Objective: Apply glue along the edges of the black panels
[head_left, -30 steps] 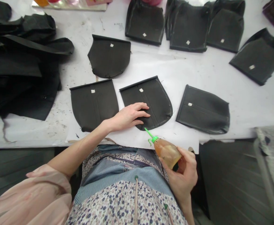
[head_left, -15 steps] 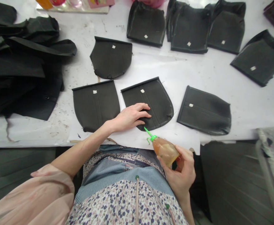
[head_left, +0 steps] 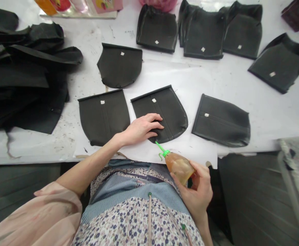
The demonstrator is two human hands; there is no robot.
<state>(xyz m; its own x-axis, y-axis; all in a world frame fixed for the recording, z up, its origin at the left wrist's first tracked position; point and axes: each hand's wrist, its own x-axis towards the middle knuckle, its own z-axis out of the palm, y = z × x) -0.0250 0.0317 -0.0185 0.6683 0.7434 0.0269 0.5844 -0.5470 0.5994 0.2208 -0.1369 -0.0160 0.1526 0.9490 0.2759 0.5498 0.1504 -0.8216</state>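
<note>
My left hand point(head_left: 140, 129) lies flat, fingers spread, on the near left part of a black rounded fabric piece point(head_left: 168, 111) with a small white tag. My right hand point(head_left: 197, 191) grips an amber glue bottle point(head_left: 178, 165) with a green nozzle. The nozzle tip touches, or nearly touches, the lower edge of that piece. The piece lies on a white paper sheet point(head_left: 190, 82) on the table.
Similar black pieces lie to the left point(head_left: 103, 114), right point(head_left: 221, 119) and behind point(head_left: 120, 65). Several more line the far edge point(head_left: 203, 34). A heap of black fabric point(head_left: 24, 75) fills the left side. The table's near edge point(head_left: 37, 159) runs just below the pieces.
The glue bottle and my right hand have moved slightly left and towards the piece's lower edge. My left hand stays pressed on the piece.
</note>
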